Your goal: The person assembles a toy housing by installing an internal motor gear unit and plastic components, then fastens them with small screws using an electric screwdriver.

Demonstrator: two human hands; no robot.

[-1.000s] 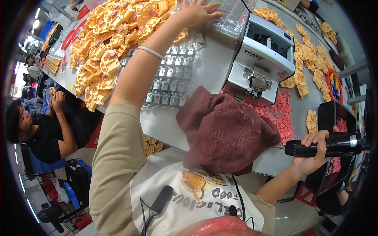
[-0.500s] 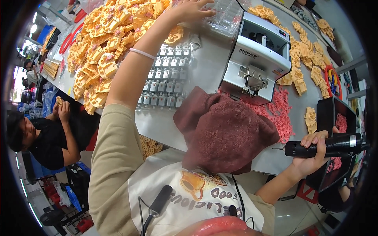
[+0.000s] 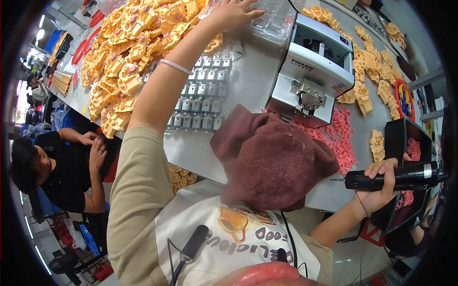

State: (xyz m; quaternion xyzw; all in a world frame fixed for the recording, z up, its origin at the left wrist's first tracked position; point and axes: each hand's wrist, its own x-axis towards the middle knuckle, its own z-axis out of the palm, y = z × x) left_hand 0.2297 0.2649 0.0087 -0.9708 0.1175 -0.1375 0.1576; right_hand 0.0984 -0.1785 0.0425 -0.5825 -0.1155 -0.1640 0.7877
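My left hand reaches to the far edge of the table with its fingers apart, beside the clear plastic trays. Nothing shows in it; whether it touches a tray I cannot tell. My right hand is wrapped round a black electric screwdriver, its bit pointing left. Under my left forearm lies a tray of small silver motors in rows. A heap of yellow plastic housings, some with pink parts, rises left of that arm. A maroon cloth hangs over the table's front edge.
A silver machine stands behind the cloth. Pink plastic rings lie scattered beside it. More yellow housings lie at the right, near a black bin holding pink parts. A co-worker sits at the left.
My left hand has shifted slightly to the right and down, fingers still apart. The co-worker has lowered their hands and leaned. My right hand and the screwdriver have hardly moved.
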